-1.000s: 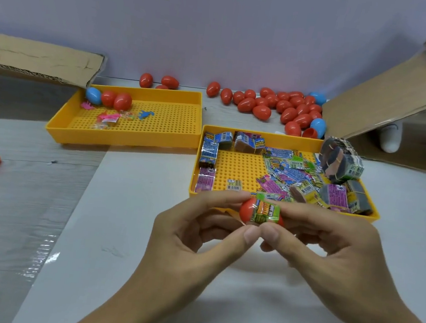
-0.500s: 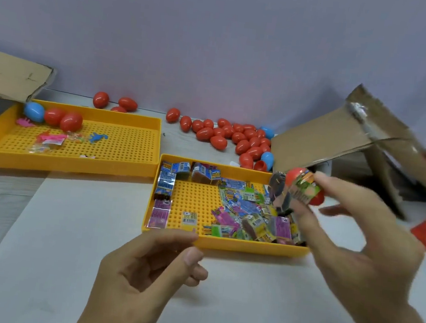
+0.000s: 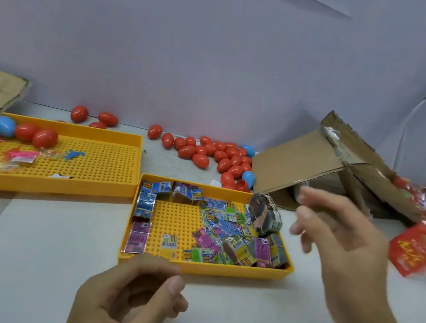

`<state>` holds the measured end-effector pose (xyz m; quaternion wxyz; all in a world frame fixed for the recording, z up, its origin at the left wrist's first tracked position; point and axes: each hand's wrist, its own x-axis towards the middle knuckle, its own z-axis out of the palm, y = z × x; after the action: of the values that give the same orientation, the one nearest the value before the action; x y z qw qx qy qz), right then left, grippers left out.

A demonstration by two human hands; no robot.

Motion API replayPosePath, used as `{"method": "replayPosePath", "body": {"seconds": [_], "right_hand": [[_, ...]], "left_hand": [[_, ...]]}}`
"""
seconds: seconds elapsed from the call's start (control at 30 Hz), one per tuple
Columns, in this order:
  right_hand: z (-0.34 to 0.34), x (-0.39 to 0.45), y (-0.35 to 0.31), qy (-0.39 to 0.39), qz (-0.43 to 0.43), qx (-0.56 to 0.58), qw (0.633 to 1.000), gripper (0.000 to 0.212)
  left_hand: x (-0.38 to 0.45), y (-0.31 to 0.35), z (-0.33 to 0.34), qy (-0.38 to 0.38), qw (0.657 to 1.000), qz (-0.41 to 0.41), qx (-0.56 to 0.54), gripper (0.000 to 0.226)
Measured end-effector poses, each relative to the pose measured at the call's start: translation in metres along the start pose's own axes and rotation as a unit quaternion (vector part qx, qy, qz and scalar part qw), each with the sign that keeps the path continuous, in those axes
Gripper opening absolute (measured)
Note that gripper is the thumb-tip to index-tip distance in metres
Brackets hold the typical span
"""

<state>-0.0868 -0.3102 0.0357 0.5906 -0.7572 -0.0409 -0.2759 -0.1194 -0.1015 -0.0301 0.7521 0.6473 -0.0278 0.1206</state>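
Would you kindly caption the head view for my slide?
Left hand and right hand hover empty beside the yellow tray of packets.

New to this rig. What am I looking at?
No machine: a person's two bare hands, filmed by one wide-angle head-worn camera looking down. The left hand, loosely curled, is in front of a yellow perforated plastic tray of small printed paper leaflets. The right hand, blurred, is raised with fingers spread; neither seems to hold anything. A second yellow tray at left holds three plastic eggs; many red and blue plastic eggs lie behind, beside a brown cardboard box.
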Motion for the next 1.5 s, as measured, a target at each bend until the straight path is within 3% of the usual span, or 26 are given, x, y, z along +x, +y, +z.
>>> {"method": "replayPosePath", "body": {"seconds": [0.1, 0.17, 0.3, 0.47, 0.6, 0.67, 0.77, 0.83, 0.9, 0.97, 1.03, 1.1, 1.17, 1.33, 1.5], "right_hand": [[0.041, -0.035, 0.016, -0.155, 0.072, 0.108, 0.979, 0.022], [0.063, -0.053, 0.026, -0.187, 0.129, 0.149, 0.963, 0.02], [0.062, -0.051, 0.037, -0.216, 0.167, 0.181, 0.945, 0.019], [0.061, -0.051, 0.042, -0.244, 0.177, 0.208, 0.93, 0.016], [0.06, -0.049, 0.044, -0.251, 0.182, 0.227, 0.923, 0.015], [0.06, -0.048, 0.045, -0.257, 0.181, 0.233, 0.921, 0.015], [0.059, -0.046, 0.045, -0.265, 0.182, 0.239, 0.916, 0.014], [0.058, -0.045, 0.045, -0.265, 0.186, 0.242, 0.915, 0.013], [0.058, -0.045, 0.045, -0.264, 0.185, 0.248, 0.914, 0.013], [0.058, -0.044, 0.045, -0.26, 0.183, 0.249, 0.915, 0.013], [0.058, -0.043, 0.044, -0.254, 0.183, 0.25, 0.916, 0.013], [0.059, -0.043, 0.043, -0.249, 0.184, 0.252, 0.917, 0.013], [0.059, -0.043, 0.041, -0.241, 0.179, 0.255, 0.919, 0.013], [0.058, -0.05, 0.033, -0.258, 0.125, 0.237, 0.928, 0.014], [0.055, -0.055, 0.031, -0.267, 0.098, 0.204, 0.937, 0.028]], "left_hand": [[0.013, 0.008, 0.004, 0.008, 0.999, 0.044, 0.009, 0.015], [0.028, 0.013, 0.004, 0.007, 0.995, 0.084, 0.057, 0.012], [0.091, 0.02, 0.012, -0.024, 0.954, 0.158, 0.255, 0.011], [0.21, -0.002, 0.041, -0.111, 0.859, 0.058, 0.496, 0.037], [0.25, -0.033, 0.064, -0.187, 0.792, 0.027, 0.581, 0.048], [0.257, -0.046, 0.073, -0.17, 0.785, 0.052, 0.593, 0.053], [0.261, -0.052, 0.08, -0.134, 0.776, 0.098, 0.609, 0.035], [0.26, -0.05, 0.081, -0.115, 0.787, 0.112, 0.596, 0.029], [0.249, -0.042, 0.081, -0.102, 0.833, 0.123, 0.53, 0.025], [0.227, -0.025, 0.078, -0.116, 0.925, 0.101, 0.348, 0.015], [0.197, -0.003, 0.07, -0.132, 0.982, 0.063, 0.12, 0.014], [0.161, 0.015, 0.054, -0.142, 0.989, 0.026, -0.02, 0.022], [0.121, 0.025, 0.036, -0.158, 0.984, -0.007, -0.078, 0.035], [0.028, 0.023, 0.005, -0.103, 0.987, -0.062, -0.109, 0.023], [-0.004, 0.008, -0.004, -0.071, 0.982, -0.116, -0.128, 0.023]]}}
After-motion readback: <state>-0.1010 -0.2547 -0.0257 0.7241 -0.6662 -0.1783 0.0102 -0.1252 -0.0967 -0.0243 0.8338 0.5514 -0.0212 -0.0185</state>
